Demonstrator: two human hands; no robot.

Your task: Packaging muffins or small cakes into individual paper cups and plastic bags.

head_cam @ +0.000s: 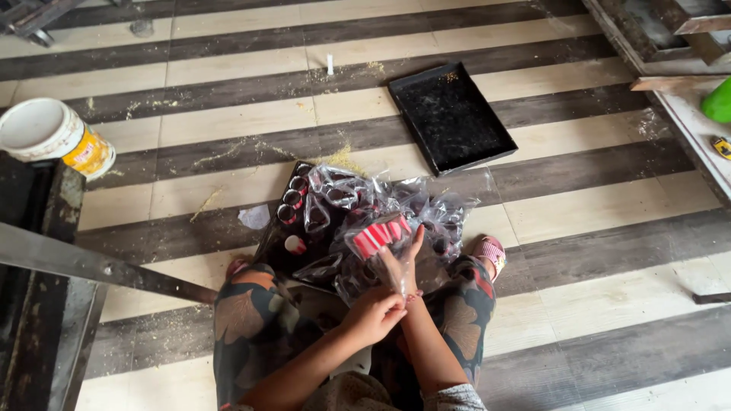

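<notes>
I sit on a striped floor with a heap of clear plastic bags (426, 213) of small cups in front of my knees. My right hand (405, 262) holds up one clear bag (379, 237) with red-and-white cups inside. My left hand (373, 313) pinches the lower end of that same bag, fingers closed on the plastic. Under the heap lies a dark tray (293, 199) with several small red-rimmed cups standing in it.
An empty black baking tray (451, 118) lies on the floor beyond the heap. A white bucket (53, 138) stands at left beside a dark metal frame (46, 259). A wooden bench edge with a green object (718, 103) is at right. Crumbs scatter the floor.
</notes>
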